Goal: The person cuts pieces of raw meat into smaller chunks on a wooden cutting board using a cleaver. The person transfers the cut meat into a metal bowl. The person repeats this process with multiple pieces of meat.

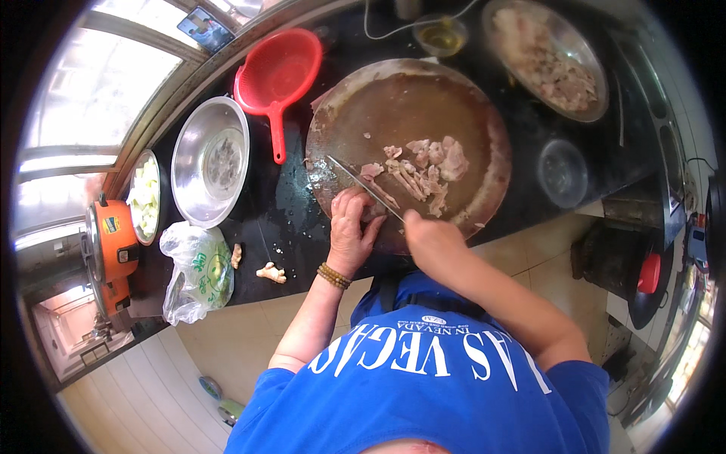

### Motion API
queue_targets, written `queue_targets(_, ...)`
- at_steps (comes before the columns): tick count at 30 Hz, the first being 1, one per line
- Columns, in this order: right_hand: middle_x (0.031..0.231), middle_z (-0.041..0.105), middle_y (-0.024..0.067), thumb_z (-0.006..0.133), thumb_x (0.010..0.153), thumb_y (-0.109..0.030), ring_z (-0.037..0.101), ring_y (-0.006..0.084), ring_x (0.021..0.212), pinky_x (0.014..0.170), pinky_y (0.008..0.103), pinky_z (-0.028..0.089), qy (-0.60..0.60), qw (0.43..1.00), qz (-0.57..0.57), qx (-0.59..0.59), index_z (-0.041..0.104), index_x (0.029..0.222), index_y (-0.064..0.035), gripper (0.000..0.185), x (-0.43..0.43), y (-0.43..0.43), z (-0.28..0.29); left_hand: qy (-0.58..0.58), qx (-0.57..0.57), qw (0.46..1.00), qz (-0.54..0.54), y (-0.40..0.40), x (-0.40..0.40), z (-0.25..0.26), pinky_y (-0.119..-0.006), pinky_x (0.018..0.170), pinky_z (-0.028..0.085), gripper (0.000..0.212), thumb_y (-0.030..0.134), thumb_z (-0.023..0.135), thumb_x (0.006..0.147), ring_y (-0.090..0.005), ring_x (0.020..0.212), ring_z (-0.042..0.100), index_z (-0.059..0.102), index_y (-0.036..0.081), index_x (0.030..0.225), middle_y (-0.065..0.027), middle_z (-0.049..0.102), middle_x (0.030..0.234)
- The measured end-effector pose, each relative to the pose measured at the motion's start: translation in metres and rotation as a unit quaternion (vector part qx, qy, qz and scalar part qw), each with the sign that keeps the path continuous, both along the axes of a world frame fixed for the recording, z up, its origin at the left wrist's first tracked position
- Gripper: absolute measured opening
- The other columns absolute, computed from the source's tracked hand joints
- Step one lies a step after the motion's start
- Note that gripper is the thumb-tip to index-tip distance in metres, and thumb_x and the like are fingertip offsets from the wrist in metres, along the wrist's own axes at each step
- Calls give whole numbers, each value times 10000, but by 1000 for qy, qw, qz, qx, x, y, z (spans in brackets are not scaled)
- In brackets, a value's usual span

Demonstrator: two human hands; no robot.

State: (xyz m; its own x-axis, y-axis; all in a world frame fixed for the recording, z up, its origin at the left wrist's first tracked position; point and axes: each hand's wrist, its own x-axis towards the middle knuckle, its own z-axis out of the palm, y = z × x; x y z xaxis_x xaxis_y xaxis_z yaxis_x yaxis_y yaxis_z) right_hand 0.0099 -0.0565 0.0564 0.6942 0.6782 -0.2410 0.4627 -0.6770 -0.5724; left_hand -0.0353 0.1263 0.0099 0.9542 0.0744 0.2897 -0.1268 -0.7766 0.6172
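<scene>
In the head view, my right hand [432, 239] grips a kitchen knife [363, 184] at its handle. The blade slants up and left across the near part of a round wooden chopping board [431, 102]. My left hand [349, 227], with a beaded bracelet [333, 276] at the wrist, presses on a piece of meat [371, 211] beside the blade. Its curled fingers partly hide that piece. Cut strips of pale meat [409, 180] lie just beyond the knife. Larger chunks of meat [451, 159] sit to their right on the board.
A steel basin of meat [573, 85] stands back right, near a bowl of yellow liquid [439, 37] and a clear bowl [562, 173]. To the left are a red colander [281, 71], a steel basin [190, 164], a plastic bag [198, 267], ginger [271, 273] and an orange cooker [113, 241].
</scene>
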Motion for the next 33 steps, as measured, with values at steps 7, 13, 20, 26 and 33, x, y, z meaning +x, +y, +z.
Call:
queue_targets(7, 729, 634, 282, 477, 880, -63, 642, 453, 718, 675, 538, 503, 15, 993, -71, 94, 482, 918, 39, 109, 35, -9, -37, -51, -8, 998, 23, 5, -19, -3, -451, 984, 393, 363, 29, 755, 690, -367, 1151, 507, 543, 61, 983, -127, 594, 1092)
queue_targets(13, 663, 605, 273, 488, 933, -134, 618, 458, 667, 620, 547, 475, 29, 993, -28, 107, 457, 887, 16, 159, 30, -39, -17, -31, 42, 993, 108, -14, -53, 5, -449, 1058, 330, 401, 86, 798, 661, -347, 1196, 487, 558, 100, 982, -82, 622, 1073)
queue_targets(20, 609, 586, 233, 507, 939, -152, 601, 438, 602, 558, 517, 468, 15, 993, 37, 110, 447, 870, -7, 172, 16, -47, -23, -41, -207, 943, 258, -43, -73, -19, -398, 927, 464, 431, 78, 775, 730, -330, 1136, 521, 526, 42, 1080, -174, 486, 1280)
queue_targets(26, 593, 585, 170, 521, 923, -132, 604, 375, 553, 508, 456, 480, -81, 984, 106, 119, 455, 836, -27, 152, 20, -59, 15, -60, -192, 954, 221, -48, -46, -33, -375, 916, 469, 423, 72, 760, 742, -335, 1138, 516, 519, 22, 1086, -156, 514, 1277)
queue_targets(33, 582, 580, 147, 537, 897, -104, 606, 347, 522, 480, 436, 485, -138, 971, 182, 77, 467, 812, -34, 131, 17, -62, 19, -69, -22, 969, 238, -51, -40, -22, -397, 937, 422, 395, 107, 774, 709, -318, 1105, 508, 550, 46, 1029, -129, 548, 1174)
